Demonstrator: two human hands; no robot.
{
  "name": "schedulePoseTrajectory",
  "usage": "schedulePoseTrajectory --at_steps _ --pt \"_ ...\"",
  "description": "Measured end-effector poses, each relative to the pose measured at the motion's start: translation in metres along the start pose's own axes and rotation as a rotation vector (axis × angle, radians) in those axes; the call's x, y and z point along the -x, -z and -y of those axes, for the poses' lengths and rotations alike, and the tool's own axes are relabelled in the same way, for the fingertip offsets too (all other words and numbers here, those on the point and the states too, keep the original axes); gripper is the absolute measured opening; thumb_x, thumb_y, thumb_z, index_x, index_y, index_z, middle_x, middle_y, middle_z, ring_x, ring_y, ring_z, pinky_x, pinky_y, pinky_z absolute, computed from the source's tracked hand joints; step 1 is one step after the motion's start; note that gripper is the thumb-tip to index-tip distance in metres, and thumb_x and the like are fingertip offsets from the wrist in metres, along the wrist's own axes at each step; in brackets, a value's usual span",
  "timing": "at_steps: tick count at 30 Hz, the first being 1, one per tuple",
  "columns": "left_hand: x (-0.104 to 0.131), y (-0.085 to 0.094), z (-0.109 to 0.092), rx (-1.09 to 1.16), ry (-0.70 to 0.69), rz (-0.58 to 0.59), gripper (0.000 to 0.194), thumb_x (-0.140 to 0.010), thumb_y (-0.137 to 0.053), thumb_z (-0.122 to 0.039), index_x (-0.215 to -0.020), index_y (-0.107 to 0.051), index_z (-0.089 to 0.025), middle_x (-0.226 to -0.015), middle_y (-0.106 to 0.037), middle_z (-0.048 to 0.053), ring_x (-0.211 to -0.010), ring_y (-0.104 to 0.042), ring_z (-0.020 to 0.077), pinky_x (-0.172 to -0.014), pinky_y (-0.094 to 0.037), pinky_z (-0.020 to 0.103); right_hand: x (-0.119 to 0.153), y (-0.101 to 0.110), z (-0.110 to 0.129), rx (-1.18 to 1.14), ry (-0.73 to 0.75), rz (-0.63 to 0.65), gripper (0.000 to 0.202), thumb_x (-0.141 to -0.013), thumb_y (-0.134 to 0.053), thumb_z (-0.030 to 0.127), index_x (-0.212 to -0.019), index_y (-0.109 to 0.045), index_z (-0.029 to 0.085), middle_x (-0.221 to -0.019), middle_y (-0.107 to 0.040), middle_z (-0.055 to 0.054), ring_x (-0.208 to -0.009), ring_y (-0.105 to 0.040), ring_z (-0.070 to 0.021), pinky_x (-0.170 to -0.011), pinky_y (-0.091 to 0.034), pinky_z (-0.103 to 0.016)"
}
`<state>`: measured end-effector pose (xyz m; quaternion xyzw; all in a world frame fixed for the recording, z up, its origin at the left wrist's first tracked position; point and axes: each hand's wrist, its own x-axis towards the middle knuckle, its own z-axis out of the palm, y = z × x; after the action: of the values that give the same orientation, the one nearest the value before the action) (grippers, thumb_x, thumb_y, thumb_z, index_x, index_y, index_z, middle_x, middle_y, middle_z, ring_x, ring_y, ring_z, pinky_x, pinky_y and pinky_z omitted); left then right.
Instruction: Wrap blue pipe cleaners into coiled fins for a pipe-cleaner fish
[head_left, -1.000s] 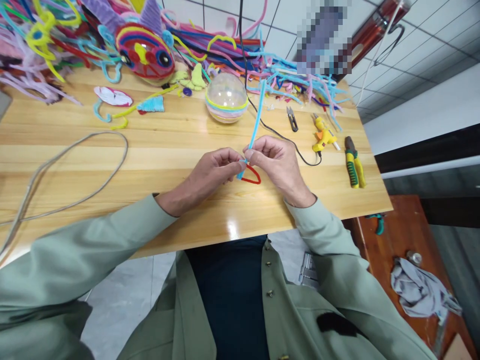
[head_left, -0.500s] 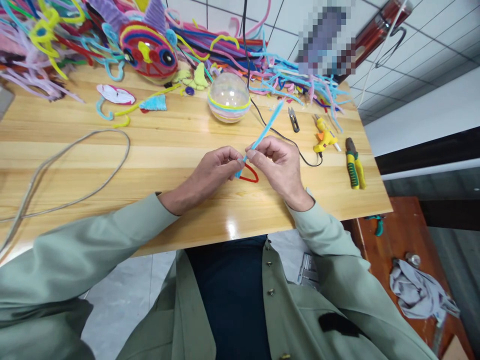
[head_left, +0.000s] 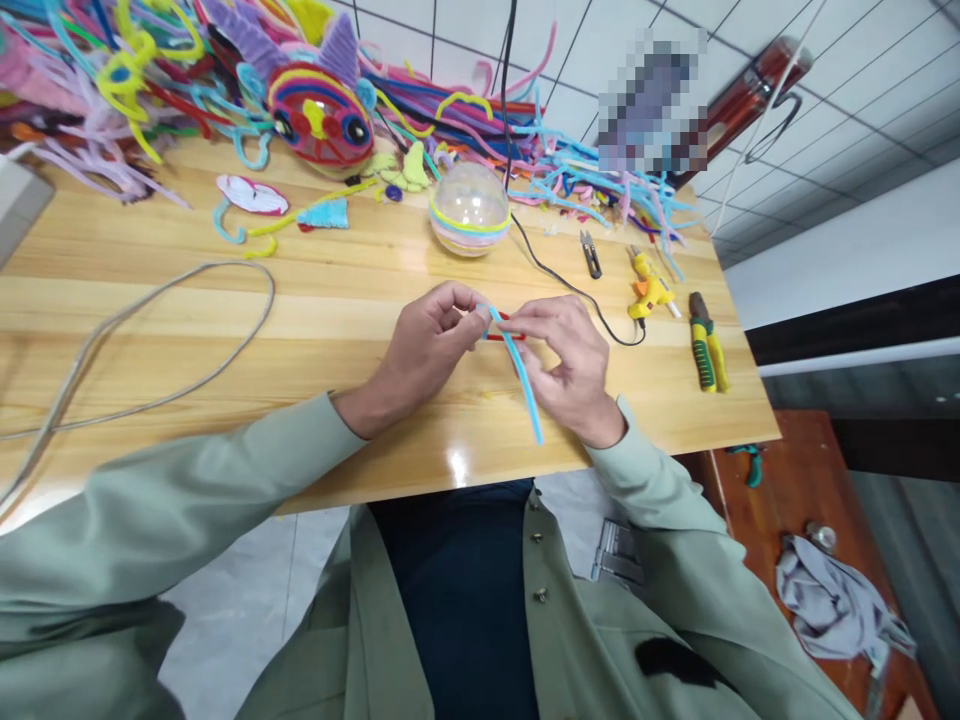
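My left hand [head_left: 439,340] is closed in a pinch on a light-blue pipe cleaner [head_left: 526,388] and a bent red pipe cleaner [head_left: 504,338] where the two meet. From that pinch the blue one crosses over the red one, and its free end slants down toward the table's front edge. On the other side, my right hand [head_left: 568,362] has its fingertips at the blue strip, close to the red loop, with the thumb lower down. The red loop's far side is partly hidden by my right fingers. Both hands are just above the wooden table [head_left: 337,345].
Behind my hands stands a clear plastic ball [head_left: 470,208] with coloured bands. A fish-like pipe-cleaner figure [head_left: 322,120] sits at the back left among heaped pipe cleaners. Small snips [head_left: 590,255], a yellow glue gun [head_left: 651,285] and pliers [head_left: 705,342] lie right; a grey cable [head_left: 135,310] loops left.
The blue pipe cleaner's free end has swung from pointing up and away to pointing down toward me. My right fingers have shifted along with it; my left hand keeps its pinch.
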<state>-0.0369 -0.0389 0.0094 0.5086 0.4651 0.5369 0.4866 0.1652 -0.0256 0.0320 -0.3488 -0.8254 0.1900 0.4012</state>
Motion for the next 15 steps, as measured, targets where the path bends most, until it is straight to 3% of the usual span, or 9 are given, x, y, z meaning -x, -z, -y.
schedulePoseTrajectory --at_steps 4,8,11,15 --pt "0.004 -0.001 -0.001 -0.111 -0.094 -0.065 0.023 -0.094 -0.077 -0.046 -0.091 -0.071 -0.024 -0.067 -0.061 -0.003 -0.059 -0.049 0.0138 -0.057 -0.039 0.029 0.005 0.005 0.009 -0.23 -0.213 -0.009 0.044 -0.11 -0.061 0.064 -0.103 -0.085 0.028 -0.096 -0.081 -0.007 -0.089 -0.073 -0.0249 -0.088 -0.061 -0.046" --pt "0.006 0.001 -0.001 -0.213 -0.191 -0.113 0.023 -0.096 -0.077 -0.045 -0.091 -0.071 -0.024 -0.079 -0.069 -0.001 -0.065 -0.056 0.0141 -0.063 -0.047 0.029 0.005 0.0 0.019 -0.476 -0.515 0.037 0.056 -0.097 -0.072 0.08 -0.091 -0.08 0.025 -0.082 -0.075 -0.003 -0.07 -0.062 -0.018 -0.069 -0.055 -0.036" --pt "0.006 0.002 0.001 -0.225 -0.235 -0.122 0.024 -0.097 -0.078 -0.046 -0.093 -0.073 -0.023 -0.085 -0.073 0.001 -0.072 -0.061 0.0145 -0.07 -0.052 0.029 0.003 -0.007 0.024 -0.55 -0.627 0.07 0.055 -0.085 -0.088 0.075 -0.078 -0.073 0.023 -0.07 -0.067 0.001 -0.064 -0.054 -0.0143 -0.061 -0.046 -0.031" --pt "0.007 0.0 0.004 -0.109 -0.174 -0.09 0.03 -0.097 -0.081 -0.053 -0.096 -0.074 -0.023 -0.084 -0.075 0.001 -0.073 -0.066 0.0151 -0.071 -0.056 0.029 0.004 -0.015 0.023 -0.638 -0.667 0.084 0.054 -0.082 -0.093 0.07 -0.072 -0.069 0.023 -0.068 -0.067 0.001 -0.063 -0.055 -0.0136 -0.062 -0.046 -0.03"
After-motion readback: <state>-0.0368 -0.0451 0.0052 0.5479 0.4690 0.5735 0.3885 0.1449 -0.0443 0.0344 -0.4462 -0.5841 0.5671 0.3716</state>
